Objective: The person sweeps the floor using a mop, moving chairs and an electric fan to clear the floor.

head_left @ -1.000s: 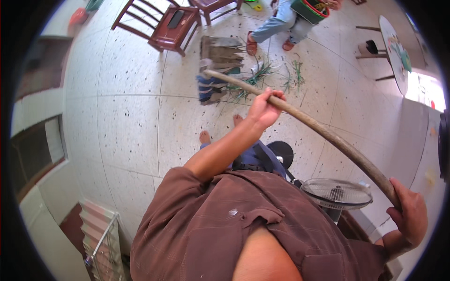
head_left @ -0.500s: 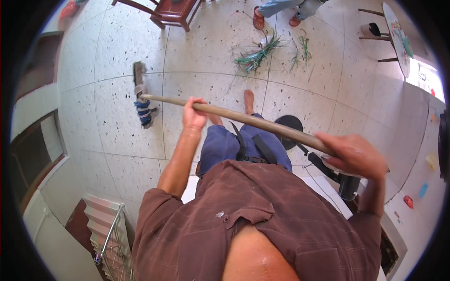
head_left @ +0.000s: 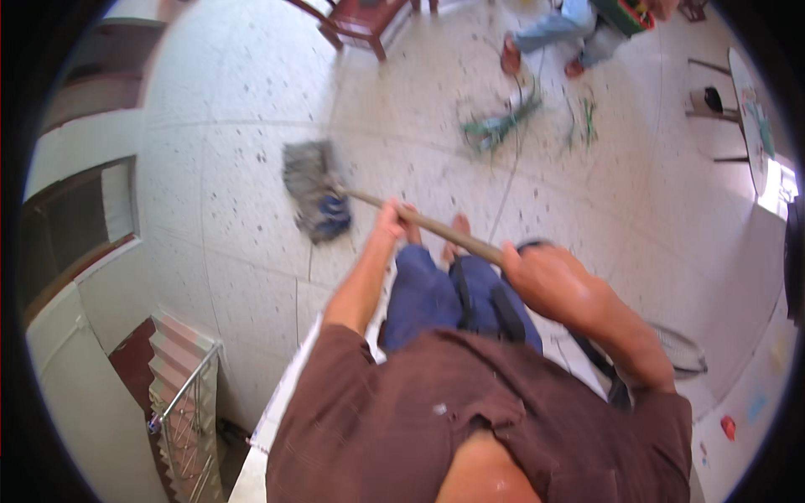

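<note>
Left, on the floor (head_left: 243, 189), cloth-headed mop (head_left: 314, 186): probably soft, limp, light unless wet. Next, left hand (head_left: 397, 220) with fingers wrapped round the stick (head_left: 457, 236), likely stiff, best held there. Then right hand (head_left: 541, 275), in a fist around its near end. Upper right, green bin (head_left: 625, 17), contents too blurred to tell.

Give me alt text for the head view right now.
The left hand and right hand grip a brown pole, its grey-and-blue mop head seemingly on a pale speckled floor. Beyond, green strands lie near another person.
</note>
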